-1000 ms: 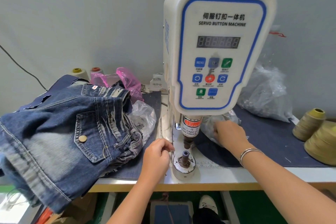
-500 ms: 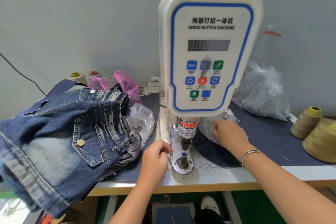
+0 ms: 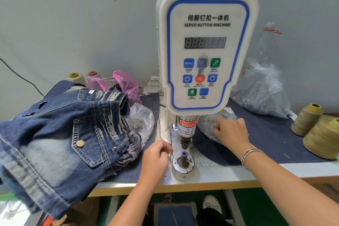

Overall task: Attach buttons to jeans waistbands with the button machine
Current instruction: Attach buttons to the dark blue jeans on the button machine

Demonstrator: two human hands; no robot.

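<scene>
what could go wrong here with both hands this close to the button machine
1. The left hand sits curled right beside the lower post, under the press head; a foot rests near the pedal, so a stray press might pinch fingers.
2. The right hand is at the clear bag just behind the head; plastic could snag there.
3. The jeans overhang the table edge and may slide off.

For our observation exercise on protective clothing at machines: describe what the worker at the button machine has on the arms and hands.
Both forearms are bare, with no sleeves in view and no gloves. The right hand has thin silver bangles round its wrist, looking like two or three slim rings lying together. The left hand and its wrist carry nothing: no ring, watch or band shows.
</scene>
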